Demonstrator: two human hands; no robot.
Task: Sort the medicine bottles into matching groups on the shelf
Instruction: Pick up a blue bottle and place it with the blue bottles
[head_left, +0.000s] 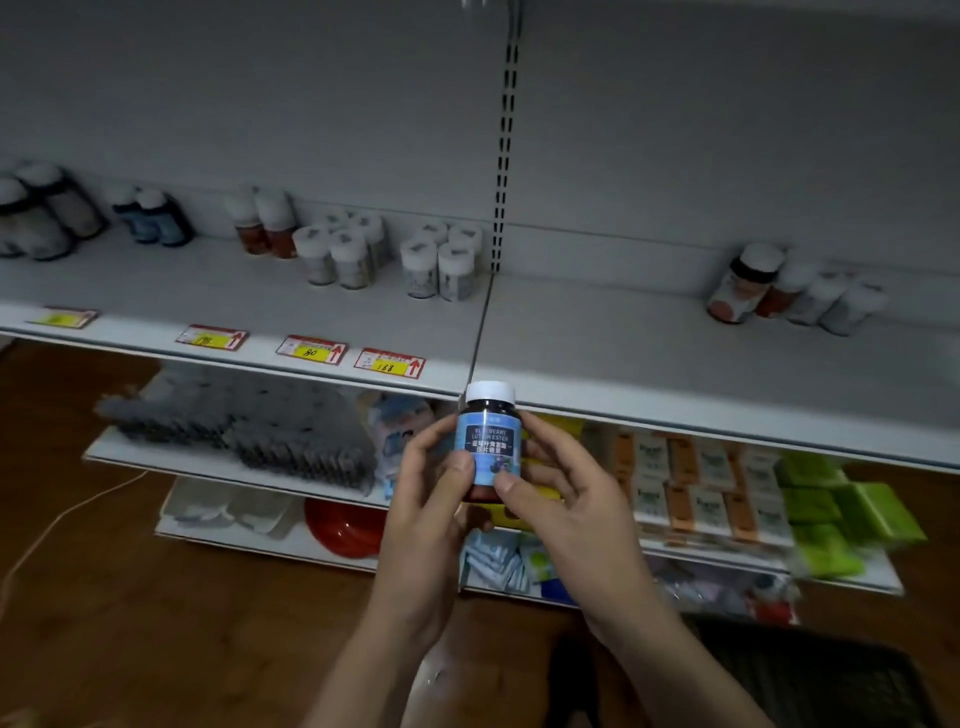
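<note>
Wide grey shelf (623, 353) across the view, with bottles standing along its back in clusters. Far left are the big pale bottles (36, 218). Next to them stands a blue-labelled pair (156, 223), then a red-brown pair (265, 228) and two white-capped clusters (340, 249). Well apart on the right bay is a mixed bunch (795, 291) that looks unsorted.

Just below the shelf's front edge, the left hand (426, 499) and right hand (566, 499) hold one medicine bottle (488, 441) upright between them. The fingers (460, 467) are curled round its sides, thumbs pressed on the blue label, white cap clear on top.

This reads as the checking step: label faced up to the eye, bottle not yet placed. My call is that its match is the blue-labelled pair out left, though blur leaves that unsure. The next move calls for a long reach up and left, with the bottle set upright just beside that pair without knocking it.
</note>
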